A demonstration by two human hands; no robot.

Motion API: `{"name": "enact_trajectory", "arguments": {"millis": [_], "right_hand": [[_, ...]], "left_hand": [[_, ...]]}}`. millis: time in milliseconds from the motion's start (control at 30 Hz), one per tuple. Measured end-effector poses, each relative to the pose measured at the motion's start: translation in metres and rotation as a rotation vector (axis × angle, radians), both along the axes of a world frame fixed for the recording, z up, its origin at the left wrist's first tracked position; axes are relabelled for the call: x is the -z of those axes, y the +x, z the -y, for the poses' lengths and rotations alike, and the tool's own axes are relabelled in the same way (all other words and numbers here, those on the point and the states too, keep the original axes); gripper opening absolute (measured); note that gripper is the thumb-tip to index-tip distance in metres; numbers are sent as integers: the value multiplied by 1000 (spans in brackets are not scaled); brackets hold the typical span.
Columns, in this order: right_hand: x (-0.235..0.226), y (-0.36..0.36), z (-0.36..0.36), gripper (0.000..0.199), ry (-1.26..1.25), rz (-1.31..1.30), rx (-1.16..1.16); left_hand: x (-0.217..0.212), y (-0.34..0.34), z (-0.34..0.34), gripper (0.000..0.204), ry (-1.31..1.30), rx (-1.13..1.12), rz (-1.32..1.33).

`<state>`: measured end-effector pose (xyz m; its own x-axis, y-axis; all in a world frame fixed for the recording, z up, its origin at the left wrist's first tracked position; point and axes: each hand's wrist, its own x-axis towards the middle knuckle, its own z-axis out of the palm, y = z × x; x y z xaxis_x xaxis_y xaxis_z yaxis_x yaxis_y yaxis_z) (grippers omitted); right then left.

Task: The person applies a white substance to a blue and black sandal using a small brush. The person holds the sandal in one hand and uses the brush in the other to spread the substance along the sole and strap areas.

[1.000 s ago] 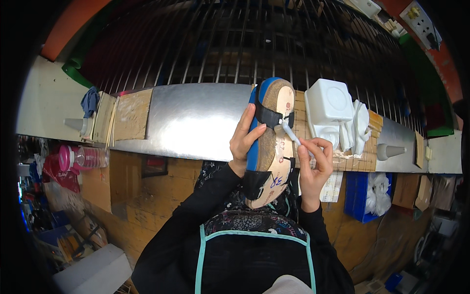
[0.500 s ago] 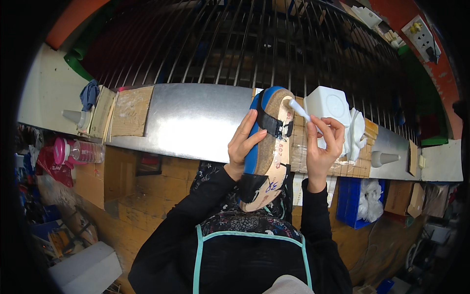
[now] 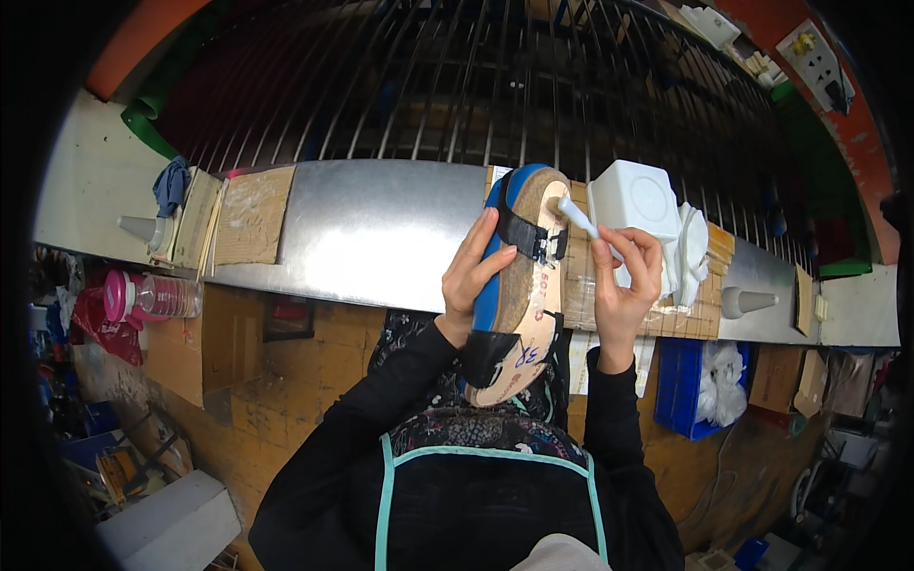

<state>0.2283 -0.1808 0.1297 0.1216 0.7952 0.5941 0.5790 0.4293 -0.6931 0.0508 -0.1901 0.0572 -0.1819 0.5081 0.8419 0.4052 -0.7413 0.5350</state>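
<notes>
A sandal (image 3: 522, 290) on a blue shoe last (image 3: 486, 303) is held upright in front of me, its pale underside facing me. Cork-coloured material shows along its side, and black straps wrap over onto the underside. My left hand (image 3: 469, 273) grips it from the left, fingers behind and thumb on the edge near the upper strap. Pinched in my right hand (image 3: 628, 284) is a small brush (image 3: 579, 218) with a pale handle. Its tip touches the underside near the top end; the bristles are hard to make out.
A white square container (image 3: 636, 198) and white cloth (image 3: 692, 252) stand right of the sandal on cardboard. The metal bench (image 3: 381, 233) stretches left to a cardboard sheet (image 3: 254, 217). Metal bars (image 3: 419, 105) run beyond it. A blue crate (image 3: 678, 395) sits below, right.
The brush tip has shifted slightly down and left on the underside. The sandal and both hands have barely moved.
</notes>
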Motion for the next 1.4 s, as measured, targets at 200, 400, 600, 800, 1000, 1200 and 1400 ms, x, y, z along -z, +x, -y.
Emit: {"name": "enact_trajectory", "arguments": {"millis": [200, 400, 600, 800, 1000, 1200, 1400], "right_hand": [[1, 1, 0, 17, -7, 0, -2], [1, 0, -2, 15, -2, -11, -4], [-2, -1, -1, 14, -15, -14, -10], [-2, -2, -2, 14, -9, -10, -9], [-5, -1, -1, 15, -23, -2, -9], [-8, -2, 1, 16, -33, 10, -18], [-15, -3, 6, 15, -23, 42, -32]], "left_hand": [[3, 0, 0, 35, -23, 6, 0], [3, 0, 0, 37, -38, -11, -9], [3, 0, -2, 37, -35, 3, 2], [4, 0, -3, 35, -33, 12, 14], [3, 0, -3, 33, -26, 23, 30], [4, -1, -2, 35, -27, 33, 53], [10, -4, -5, 44, -28, 143, 22]]}}
